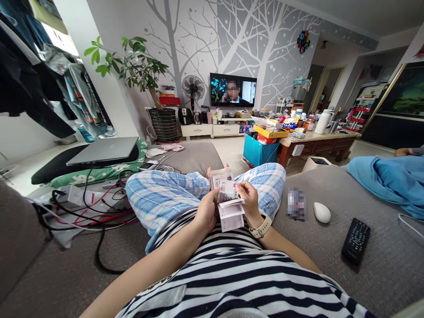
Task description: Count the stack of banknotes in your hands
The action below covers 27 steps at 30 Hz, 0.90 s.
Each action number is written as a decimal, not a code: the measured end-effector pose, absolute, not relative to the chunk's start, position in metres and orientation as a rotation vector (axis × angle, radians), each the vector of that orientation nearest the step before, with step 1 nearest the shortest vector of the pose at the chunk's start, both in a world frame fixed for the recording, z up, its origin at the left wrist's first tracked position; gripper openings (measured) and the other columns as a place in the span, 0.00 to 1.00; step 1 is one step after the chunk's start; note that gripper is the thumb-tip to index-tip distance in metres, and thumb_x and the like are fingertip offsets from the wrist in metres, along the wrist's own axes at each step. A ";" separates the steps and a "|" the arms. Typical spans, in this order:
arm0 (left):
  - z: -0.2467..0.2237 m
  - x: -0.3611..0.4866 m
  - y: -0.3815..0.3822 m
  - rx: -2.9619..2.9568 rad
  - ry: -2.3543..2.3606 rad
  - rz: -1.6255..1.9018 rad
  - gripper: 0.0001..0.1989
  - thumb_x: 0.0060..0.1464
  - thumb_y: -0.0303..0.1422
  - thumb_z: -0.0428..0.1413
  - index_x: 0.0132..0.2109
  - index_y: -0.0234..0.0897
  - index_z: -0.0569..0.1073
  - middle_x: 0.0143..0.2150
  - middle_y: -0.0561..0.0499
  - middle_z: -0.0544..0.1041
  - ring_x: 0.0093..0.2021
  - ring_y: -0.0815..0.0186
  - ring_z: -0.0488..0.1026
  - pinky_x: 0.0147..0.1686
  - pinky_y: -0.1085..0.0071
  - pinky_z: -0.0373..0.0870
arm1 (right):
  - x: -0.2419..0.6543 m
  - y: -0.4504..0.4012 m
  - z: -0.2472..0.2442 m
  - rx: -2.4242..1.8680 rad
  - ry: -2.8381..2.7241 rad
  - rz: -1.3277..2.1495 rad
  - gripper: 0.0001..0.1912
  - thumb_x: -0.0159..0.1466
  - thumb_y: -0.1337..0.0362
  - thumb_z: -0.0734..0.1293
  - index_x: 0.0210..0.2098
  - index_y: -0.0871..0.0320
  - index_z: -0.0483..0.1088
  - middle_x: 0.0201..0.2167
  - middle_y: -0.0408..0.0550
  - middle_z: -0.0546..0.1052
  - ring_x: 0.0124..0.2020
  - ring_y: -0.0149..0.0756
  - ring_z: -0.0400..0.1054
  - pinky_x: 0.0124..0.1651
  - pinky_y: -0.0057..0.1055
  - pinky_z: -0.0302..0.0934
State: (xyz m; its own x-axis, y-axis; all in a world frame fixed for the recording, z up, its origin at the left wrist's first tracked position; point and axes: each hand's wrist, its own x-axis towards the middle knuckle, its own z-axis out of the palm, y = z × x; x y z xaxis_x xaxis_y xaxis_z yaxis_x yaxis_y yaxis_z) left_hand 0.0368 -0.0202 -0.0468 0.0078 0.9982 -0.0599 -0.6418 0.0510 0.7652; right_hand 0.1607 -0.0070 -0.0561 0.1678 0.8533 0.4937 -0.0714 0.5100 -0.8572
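Holding a stack of paper slips over the lap

Both hands grip the stack of slips (pixel 228 196): left hand (pixel 206 212) fingers curled round its edge, right hand (pixel 249 201) pinching the top slip. A remote (pixel 356 240) lies well right of the stack.

Your two forearms run in from below and meet over your lap, just above your striped shirt (pixel 232 274). Your left hand (pixel 206 213) is cupped with its back to the camera, fingers curled round the left edge of the notes (pixel 227 190), thumb on top. Your right hand (pixel 249 201) closes on their right edge, wrist bent inward, a watch (pixel 261 228) strapped on it. Both knees are drawn up beyond the hands.
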 end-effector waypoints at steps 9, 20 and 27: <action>-0.054 0.035 -0.014 0.654 0.682 1.420 0.16 0.52 0.32 0.57 0.47 0.28 0.76 0.39 0.43 0.83 0.40 0.55 0.80 0.42 0.63 0.75 | 0.159 -0.011 -0.053 -0.700 -1.237 0.790 0.14 0.62 0.57 0.65 0.24 0.56 0.64 0.20 0.39 0.63 0.23 0.29 0.55 0.27 0.28 0.52; -0.047 0.037 -0.019 0.570 0.677 1.391 0.18 0.52 0.31 0.57 0.50 0.28 0.75 0.39 0.42 0.83 0.40 0.53 0.80 0.41 0.62 0.76 | 0.159 -0.013 -0.051 -0.685 -1.240 0.780 0.12 0.62 0.57 0.65 0.26 0.57 0.66 0.21 0.39 0.64 0.23 0.30 0.57 0.27 0.28 0.53; -0.046 0.037 -0.018 0.543 0.697 1.383 0.19 0.52 0.32 0.57 0.50 0.28 0.75 0.40 0.42 0.83 0.40 0.53 0.80 0.42 0.61 0.76 | 0.159 -0.014 -0.050 -0.683 -1.246 0.789 0.12 0.62 0.57 0.65 0.26 0.57 0.65 0.21 0.39 0.64 0.23 0.30 0.56 0.27 0.28 0.53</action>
